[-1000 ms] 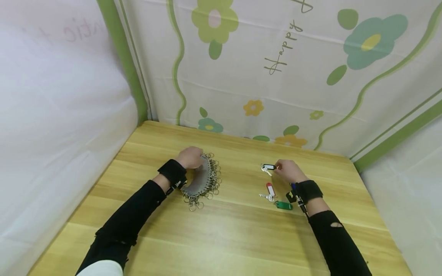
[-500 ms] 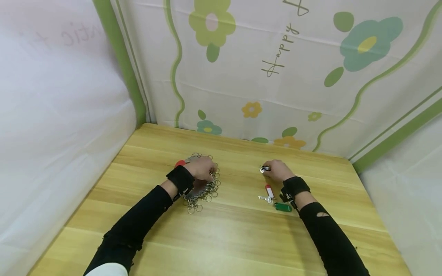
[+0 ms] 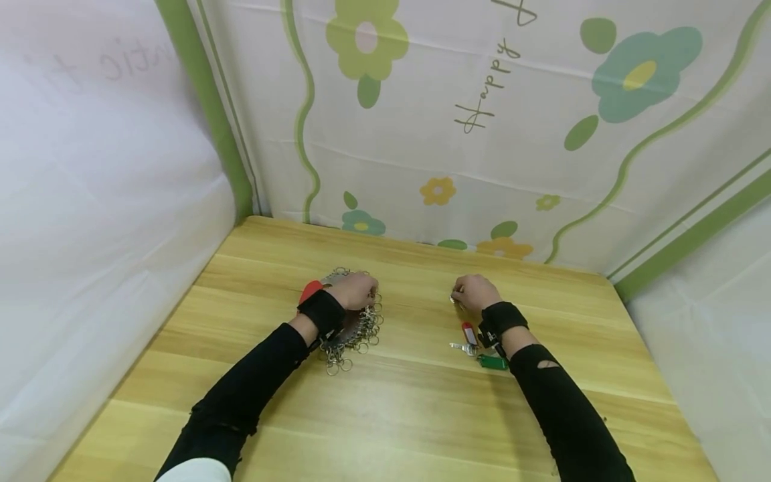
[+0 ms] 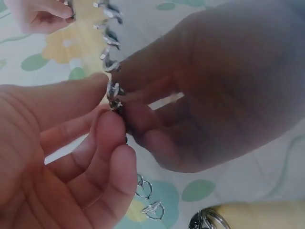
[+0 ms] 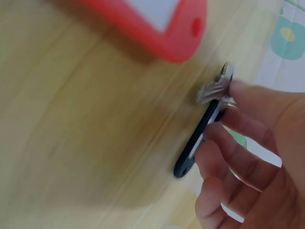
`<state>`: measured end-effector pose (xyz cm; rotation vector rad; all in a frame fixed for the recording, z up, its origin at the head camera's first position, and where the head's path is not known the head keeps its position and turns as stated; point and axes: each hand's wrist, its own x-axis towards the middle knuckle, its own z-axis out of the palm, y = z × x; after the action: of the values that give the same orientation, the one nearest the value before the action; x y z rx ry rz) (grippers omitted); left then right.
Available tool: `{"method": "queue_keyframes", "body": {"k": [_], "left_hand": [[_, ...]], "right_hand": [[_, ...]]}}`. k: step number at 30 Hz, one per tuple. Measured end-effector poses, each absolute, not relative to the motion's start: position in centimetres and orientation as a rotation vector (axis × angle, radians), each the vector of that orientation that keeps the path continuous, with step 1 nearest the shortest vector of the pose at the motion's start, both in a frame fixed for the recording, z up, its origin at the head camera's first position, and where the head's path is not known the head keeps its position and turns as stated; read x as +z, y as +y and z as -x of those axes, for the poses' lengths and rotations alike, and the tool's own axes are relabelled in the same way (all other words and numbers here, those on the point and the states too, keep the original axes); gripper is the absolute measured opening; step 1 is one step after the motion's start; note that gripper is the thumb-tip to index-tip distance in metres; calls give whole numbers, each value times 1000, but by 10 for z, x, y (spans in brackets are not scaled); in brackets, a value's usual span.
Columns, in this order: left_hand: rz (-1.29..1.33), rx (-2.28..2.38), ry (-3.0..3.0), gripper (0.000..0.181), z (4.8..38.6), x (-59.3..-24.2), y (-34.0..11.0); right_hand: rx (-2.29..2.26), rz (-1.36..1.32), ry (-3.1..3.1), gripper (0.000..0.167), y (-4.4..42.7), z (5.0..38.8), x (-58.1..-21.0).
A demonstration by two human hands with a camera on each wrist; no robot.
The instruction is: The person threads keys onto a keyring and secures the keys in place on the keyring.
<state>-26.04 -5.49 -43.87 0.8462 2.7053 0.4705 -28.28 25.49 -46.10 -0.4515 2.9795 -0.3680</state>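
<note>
In the head view my left hand (image 3: 354, 290) is at the far rim of a grey metal piece (image 3: 349, 327) edged with many small metal rings (image 3: 369, 325). The left wrist view shows thumb and fingertips pinching a small metal clasp (image 4: 115, 101) on that edge; the shiny surface mirrors the hand. My right hand (image 3: 478, 293) pinches a silver key (image 5: 215, 90) with a black key tag (image 5: 194, 143), just above the table. Close to the right wrist lie a red key tag (image 3: 469, 333), a silver key (image 3: 462, 348) and a green key tag (image 3: 492, 362).
The wooden table (image 3: 385, 422) ends at a white flowered curtain (image 3: 391, 154) behind, with more white cloth (image 3: 120, 201) on the left. A red patch (image 3: 310, 290) shows beside the left wrist; what it is cannot be told.
My left hand has moved right onto the ringed edge, uncovering the red patch. My right hand has moved left and now covers most of the black-tagged key in the head view.
</note>
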Motion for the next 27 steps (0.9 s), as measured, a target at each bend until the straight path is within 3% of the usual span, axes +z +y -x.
{"method": "queue_keyframes", "body": {"k": [2, 7, 10, 13, 20, 27], "left_hand": [[-810, 494, 2714, 11, 261, -438, -52], [-758, 447, 2744, 44, 263, -440, -47], [-765, 399, 2769, 48, 263, -440, -44], [-751, 337, 2796, 45, 260, -437, -40], [-664, 164, 2801, 19, 266, -440, -30], [-679, 186, 2718, 17, 271, -439, -30]], "right_hand": [[-371, 454, 2993, 9, 254, 283, -462], [-396, 447, 3011, 9, 250, 283, -462], [-407, 436, 3020, 9, 248, 283, -464], [-411, 449, 3022, 11, 246, 284, -464], [-476, 475, 3005, 13, 236, 279, -453], [-607, 568, 2998, 15, 229, 273, -443]]}}
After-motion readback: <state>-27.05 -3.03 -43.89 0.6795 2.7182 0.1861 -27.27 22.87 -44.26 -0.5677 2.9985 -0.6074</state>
